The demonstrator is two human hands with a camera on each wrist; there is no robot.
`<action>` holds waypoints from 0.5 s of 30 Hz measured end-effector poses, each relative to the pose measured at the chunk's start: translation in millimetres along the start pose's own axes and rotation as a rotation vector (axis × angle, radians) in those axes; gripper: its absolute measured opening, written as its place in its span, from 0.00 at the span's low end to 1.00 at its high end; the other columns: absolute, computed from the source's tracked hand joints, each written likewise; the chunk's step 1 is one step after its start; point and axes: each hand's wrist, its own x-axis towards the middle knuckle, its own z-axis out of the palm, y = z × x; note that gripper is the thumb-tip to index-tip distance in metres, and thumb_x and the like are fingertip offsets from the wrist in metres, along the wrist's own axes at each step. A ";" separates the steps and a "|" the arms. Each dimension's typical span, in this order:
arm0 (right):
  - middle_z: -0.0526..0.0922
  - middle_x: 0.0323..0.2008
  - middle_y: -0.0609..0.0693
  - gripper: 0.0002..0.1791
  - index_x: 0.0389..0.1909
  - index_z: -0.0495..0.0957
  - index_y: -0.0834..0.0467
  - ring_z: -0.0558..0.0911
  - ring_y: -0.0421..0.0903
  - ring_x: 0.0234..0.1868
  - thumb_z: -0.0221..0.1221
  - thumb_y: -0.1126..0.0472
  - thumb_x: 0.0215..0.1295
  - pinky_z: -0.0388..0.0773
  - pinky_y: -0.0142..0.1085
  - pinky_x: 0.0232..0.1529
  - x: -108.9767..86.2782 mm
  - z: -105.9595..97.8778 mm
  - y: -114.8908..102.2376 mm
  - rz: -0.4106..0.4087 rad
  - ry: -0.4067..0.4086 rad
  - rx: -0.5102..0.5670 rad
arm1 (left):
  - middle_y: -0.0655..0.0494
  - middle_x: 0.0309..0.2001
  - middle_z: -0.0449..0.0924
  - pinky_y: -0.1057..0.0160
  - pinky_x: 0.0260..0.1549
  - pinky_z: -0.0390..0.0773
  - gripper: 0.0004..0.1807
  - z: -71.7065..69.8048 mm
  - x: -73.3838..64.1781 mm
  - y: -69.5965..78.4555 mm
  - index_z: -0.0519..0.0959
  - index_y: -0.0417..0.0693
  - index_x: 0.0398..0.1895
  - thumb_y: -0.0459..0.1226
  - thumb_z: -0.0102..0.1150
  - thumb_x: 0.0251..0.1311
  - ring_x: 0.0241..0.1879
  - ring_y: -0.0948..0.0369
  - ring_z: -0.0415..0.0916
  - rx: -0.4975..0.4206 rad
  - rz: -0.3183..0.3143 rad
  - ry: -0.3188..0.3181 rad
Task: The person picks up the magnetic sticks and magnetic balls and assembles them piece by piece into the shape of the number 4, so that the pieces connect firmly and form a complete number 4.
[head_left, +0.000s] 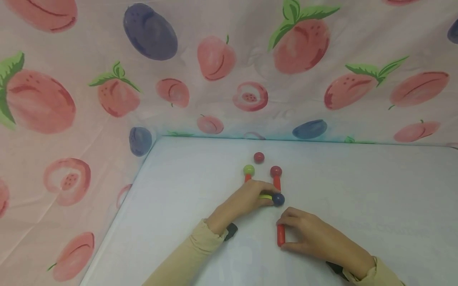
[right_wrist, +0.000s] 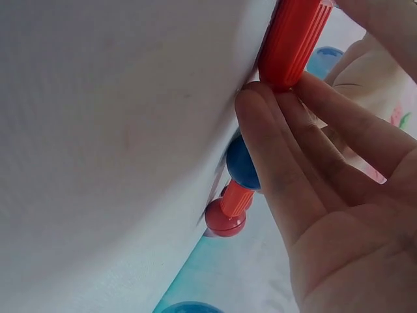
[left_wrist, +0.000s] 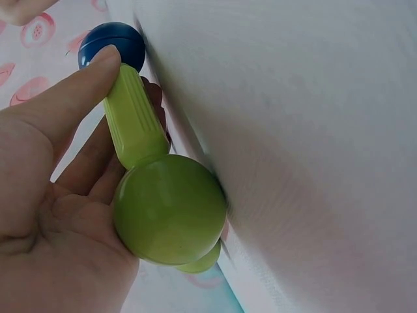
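My left hand (head_left: 247,196) grips a yellow-green ridged stick (left_wrist: 135,120), with the thumb by the blue ball (head_left: 278,199) at its right end. A large green ball (left_wrist: 169,208) at the stick's other end lies against the palm; the hand hides it in the head view. From the blue ball, a red stick (head_left: 277,183) runs back to a red ball (head_left: 276,171). Another green ball (head_left: 249,170) tops a red stick (head_left: 247,178) partly behind the left hand. Nearer the front, my right hand (head_left: 307,232) pinches a loose red ridged stick (head_left: 281,235) between thumb and fingers.
A single red ball (head_left: 259,157) lies on the white table (head_left: 375,190) behind the joined pieces. Fruit-printed cloth (head_left: 214,95) rises along the table's back and left edges. Dark wrist-worn devices (head_left: 231,231) show under both cuffs.
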 end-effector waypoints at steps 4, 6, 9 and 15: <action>0.79 0.42 0.38 0.21 0.45 0.85 0.53 0.78 0.36 0.41 0.75 0.52 0.50 0.84 0.36 0.46 0.6 0.0 -0.4 -0.012 0.011 -0.016 | 0.65 0.47 0.86 0.75 0.55 0.74 0.17 0.2 0.9 -0.7 0.84 0.53 0.53 0.36 0.69 0.59 0.49 0.71 0.79 -0.010 0.007 0.005; 0.79 0.42 0.39 0.21 0.45 0.85 0.53 0.78 0.36 0.41 0.75 0.52 0.50 0.84 0.36 0.45 1.1 0.0 -0.3 -0.016 0.017 -0.029 | 0.65 0.47 0.86 0.75 0.55 0.74 0.17 -0.1 1.1 -0.6 0.84 0.53 0.53 0.36 0.69 0.59 0.49 0.72 0.79 -0.013 0.006 0.002; 0.79 0.42 0.39 0.22 0.46 0.84 0.53 0.78 0.36 0.41 0.75 0.52 0.49 0.84 0.34 0.45 2.0 -0.5 -0.2 -0.011 0.025 -0.042 | 0.65 0.47 0.86 0.75 0.55 0.74 0.17 -0.4 1.3 -0.3 0.84 0.54 0.52 0.36 0.68 0.60 0.48 0.72 0.79 -0.013 0.002 -0.002; 0.79 0.43 0.40 0.23 0.47 0.84 0.53 0.79 0.36 0.41 0.75 0.52 0.49 0.84 0.33 0.44 4.9 -3.4 1.2 0.008 0.032 -0.043 | 0.66 0.47 0.86 0.75 0.55 0.74 0.17 0.0 1.7 0.3 0.84 0.54 0.52 0.36 0.68 0.60 0.48 0.73 0.78 0.002 -0.002 -0.002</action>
